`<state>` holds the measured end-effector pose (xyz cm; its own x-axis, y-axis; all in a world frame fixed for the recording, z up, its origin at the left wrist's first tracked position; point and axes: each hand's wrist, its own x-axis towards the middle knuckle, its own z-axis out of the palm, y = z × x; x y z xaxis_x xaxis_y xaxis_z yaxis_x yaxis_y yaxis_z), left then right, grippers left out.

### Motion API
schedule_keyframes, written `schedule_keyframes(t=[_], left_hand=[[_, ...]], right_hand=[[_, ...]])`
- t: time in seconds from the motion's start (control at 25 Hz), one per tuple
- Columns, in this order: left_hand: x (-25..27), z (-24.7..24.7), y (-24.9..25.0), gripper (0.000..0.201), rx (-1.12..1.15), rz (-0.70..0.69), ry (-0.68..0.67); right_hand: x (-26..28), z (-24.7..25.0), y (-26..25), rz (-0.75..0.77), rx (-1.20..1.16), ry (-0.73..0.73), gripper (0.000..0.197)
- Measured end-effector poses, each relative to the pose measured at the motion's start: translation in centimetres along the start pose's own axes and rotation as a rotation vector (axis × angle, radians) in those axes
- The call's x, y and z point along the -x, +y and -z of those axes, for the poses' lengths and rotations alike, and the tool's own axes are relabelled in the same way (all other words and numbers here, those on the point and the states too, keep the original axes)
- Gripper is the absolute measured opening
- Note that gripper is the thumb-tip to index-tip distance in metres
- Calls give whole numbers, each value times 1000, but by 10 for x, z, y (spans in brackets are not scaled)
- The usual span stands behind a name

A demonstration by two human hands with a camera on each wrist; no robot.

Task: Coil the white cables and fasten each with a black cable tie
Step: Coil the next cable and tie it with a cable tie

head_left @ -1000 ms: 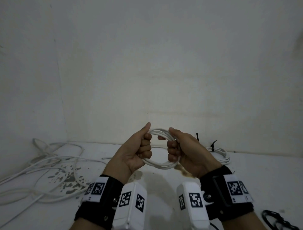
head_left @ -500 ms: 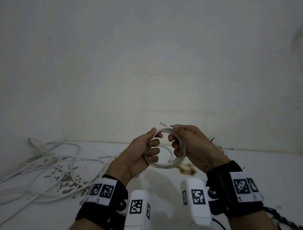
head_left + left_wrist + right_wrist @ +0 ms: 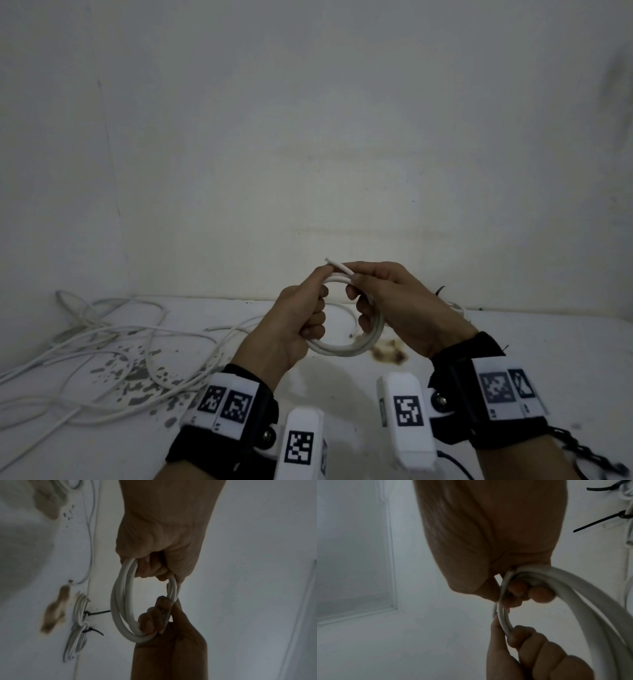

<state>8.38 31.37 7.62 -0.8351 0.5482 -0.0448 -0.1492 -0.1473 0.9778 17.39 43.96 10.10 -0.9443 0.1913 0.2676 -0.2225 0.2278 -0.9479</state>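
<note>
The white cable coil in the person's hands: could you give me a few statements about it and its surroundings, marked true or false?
1. Both hands grip the white cable coil. True: left hand and right hand each curl round it.
2. A black tie already fastens the held coil. False: no tie shows on it.
3. Tied coils with black cable ties lie on the table. True.
4. The loose cables lie to the person's right. False: they lie to the left.
5. A free cable end sticks out on top. True.
</note>
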Motion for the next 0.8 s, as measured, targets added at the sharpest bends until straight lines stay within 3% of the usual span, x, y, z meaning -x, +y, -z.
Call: schedule_keyframes(t=[0.16, 0.28, 0.48, 0.6, 0.8], left_hand=[[1, 16, 2, 49, 393, 216, -290], [3, 28, 4, 60, 330, 257, -401], [2, 23, 4, 46, 137, 194, -343], [-1, 18, 5, 44, 199, 120, -282], [-1, 17, 7, 46, 269, 61, -158]], right_hand=[[-1, -1, 1, 37, 66, -37, 33], [2, 1, 3, 44, 154, -125, 33], [-2, 1, 8, 27, 198, -107, 20], [-5, 1, 15, -9, -61, -53, 20], [-11, -7, 23, -268, -453, -56, 31]])
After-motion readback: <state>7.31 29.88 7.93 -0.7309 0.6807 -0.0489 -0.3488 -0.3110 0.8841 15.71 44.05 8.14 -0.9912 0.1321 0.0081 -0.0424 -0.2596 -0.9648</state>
